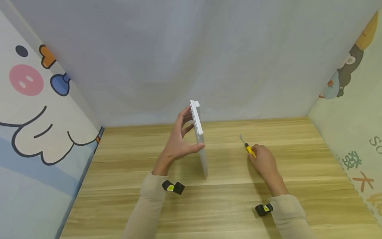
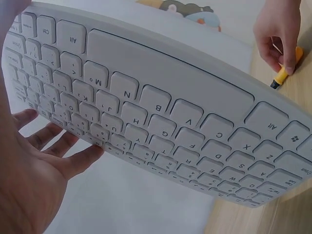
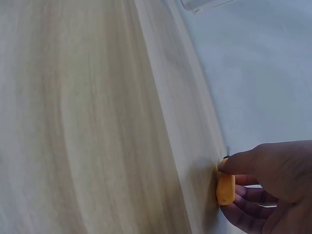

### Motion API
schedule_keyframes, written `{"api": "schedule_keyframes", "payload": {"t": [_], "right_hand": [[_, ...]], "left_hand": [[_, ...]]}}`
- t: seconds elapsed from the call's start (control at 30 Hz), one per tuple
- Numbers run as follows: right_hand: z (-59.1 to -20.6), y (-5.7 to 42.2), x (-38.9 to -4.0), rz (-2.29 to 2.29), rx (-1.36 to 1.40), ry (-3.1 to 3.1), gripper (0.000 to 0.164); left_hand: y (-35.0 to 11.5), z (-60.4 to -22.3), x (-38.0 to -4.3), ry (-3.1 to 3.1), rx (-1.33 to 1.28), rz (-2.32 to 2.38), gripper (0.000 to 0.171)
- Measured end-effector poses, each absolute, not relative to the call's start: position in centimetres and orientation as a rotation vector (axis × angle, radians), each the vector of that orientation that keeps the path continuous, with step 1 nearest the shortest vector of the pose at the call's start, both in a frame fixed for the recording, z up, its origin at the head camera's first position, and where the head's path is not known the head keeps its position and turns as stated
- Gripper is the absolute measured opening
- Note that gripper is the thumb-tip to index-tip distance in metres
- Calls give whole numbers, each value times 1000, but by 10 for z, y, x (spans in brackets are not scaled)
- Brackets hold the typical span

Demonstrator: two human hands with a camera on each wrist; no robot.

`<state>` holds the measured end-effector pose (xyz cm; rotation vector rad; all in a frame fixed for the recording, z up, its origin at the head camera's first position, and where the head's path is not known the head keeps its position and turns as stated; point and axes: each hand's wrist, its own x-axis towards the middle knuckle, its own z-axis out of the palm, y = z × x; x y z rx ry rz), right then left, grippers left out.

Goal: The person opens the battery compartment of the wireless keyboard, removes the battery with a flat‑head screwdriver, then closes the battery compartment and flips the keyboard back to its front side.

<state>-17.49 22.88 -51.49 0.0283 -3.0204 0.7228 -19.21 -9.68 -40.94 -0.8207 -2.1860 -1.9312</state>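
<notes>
A white keyboard (image 2: pixel 161 105) stands on edge, tilted, in my left hand (image 1: pixel 179 141). From the head view only its thin side (image 1: pixel 197 122) shows, with the thumb at its near edge and the fingers behind. The left wrist view shows its lettered keys turned toward that wrist. To the right, my right hand (image 1: pixel 264 161) pinches the yellow handle (image 3: pixel 225 187) of a screwdriver (image 1: pixel 249 149) between thumb and fingers. The screwdriver's metal shaft points away toward the back of the table, low over the wood.
Both hands are over a wood-grain table (image 1: pixel 226 212). A pale curtain-like backdrop (image 1: pixel 209 59) rises behind it. Cartoon-printed panels (image 1: pixel 44 139) flank the table on the left and right. Small black cameras (image 1: pixel 178 188) sit on both wrists.
</notes>
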Motion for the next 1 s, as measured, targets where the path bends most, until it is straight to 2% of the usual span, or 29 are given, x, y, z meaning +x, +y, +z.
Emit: {"api": "schedule_keyframes", "payload": {"t": [0.2, 0.37, 0.47, 0.73, 1.0], "right_hand": [[-512, 227, -174, 722, 63, -2946, 35], [-505, 217, -178, 816, 236, -2863, 44], [-501, 209, -181, 925, 401, -2889, 56], [-498, 186, -181, 1291, 769, -3022, 103], [-505, 164, -182, 1347, 896, -3047, 124]], "left_hand": [[-103, -411, -189, -2145, -814, -1982, 124], [-104, -411, -187, -2139, -825, -1973, 126], [-103, -410, -186, -2143, -834, -1958, 127], [-97, -406, -184, -2137, -844, -1968, 131], [-89, -403, -181, -2097, -880, -1995, 129]]}}
